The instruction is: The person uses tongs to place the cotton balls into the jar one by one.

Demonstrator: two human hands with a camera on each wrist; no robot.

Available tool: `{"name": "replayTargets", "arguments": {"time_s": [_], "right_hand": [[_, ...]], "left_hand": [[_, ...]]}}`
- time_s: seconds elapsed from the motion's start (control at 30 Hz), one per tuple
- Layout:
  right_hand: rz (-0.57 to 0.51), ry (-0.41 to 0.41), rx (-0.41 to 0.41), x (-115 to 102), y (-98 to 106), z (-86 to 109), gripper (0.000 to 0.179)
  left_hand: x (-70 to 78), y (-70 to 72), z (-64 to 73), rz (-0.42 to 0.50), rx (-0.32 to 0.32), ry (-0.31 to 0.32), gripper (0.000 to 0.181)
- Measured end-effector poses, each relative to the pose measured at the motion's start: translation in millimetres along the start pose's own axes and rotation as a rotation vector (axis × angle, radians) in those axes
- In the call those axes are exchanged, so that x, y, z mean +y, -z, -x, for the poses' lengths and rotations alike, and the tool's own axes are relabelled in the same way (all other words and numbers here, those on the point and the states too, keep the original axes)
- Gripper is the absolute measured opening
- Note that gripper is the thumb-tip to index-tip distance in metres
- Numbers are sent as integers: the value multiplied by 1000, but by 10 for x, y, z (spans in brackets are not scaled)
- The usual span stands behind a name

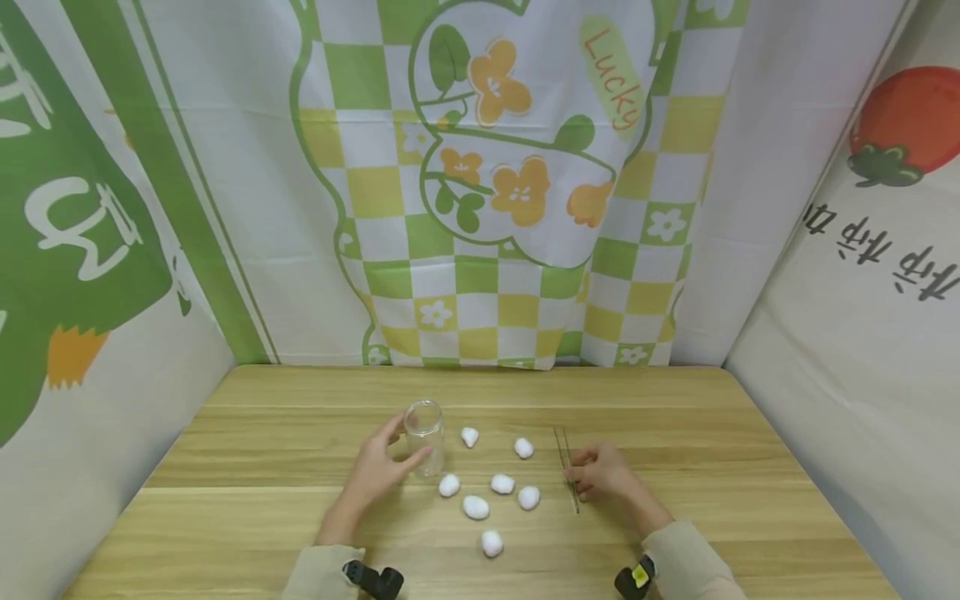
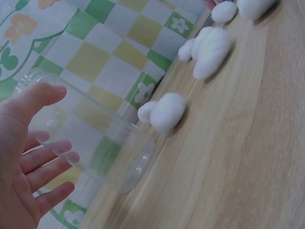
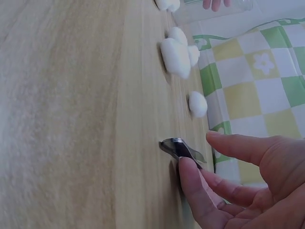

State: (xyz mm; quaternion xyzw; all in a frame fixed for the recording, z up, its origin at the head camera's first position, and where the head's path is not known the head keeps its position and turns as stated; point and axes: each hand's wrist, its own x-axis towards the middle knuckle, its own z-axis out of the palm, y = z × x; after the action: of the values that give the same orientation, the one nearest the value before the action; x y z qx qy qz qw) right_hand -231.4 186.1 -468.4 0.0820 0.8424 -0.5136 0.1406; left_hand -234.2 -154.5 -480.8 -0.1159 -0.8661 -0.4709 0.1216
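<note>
Judging tweezers (image 3: 178, 148) likely light, springy and best gripped mid-length: right hand (image 1: 602, 472) pinches them; left hand (image 1: 377, 468) curves loosely around the clear jar (image 1: 429, 435).

Booth of sorts: printed cloths (image 1: 525, 321) enclosing wooden table (image 1: 277, 442).

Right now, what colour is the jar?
Clear and colourless; the jar shows best in the left wrist view.
</note>
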Motion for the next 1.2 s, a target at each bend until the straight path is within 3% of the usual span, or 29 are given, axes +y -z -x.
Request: {"name": "replayTargets", "arguments": {"time_s": [0.5,0.83,1.2], "right_hand": [[-36,-65,115,29,-76,-71,25],[56,-34,146,33,-112,-82,26],[163,12,184,38,-123,-64,18]], "left_hand": [[8,-143,-12,113,24,72,73],[4,-213,-31,207,39,143,78],[-10,-275,-35,242,49,140,72]]}}
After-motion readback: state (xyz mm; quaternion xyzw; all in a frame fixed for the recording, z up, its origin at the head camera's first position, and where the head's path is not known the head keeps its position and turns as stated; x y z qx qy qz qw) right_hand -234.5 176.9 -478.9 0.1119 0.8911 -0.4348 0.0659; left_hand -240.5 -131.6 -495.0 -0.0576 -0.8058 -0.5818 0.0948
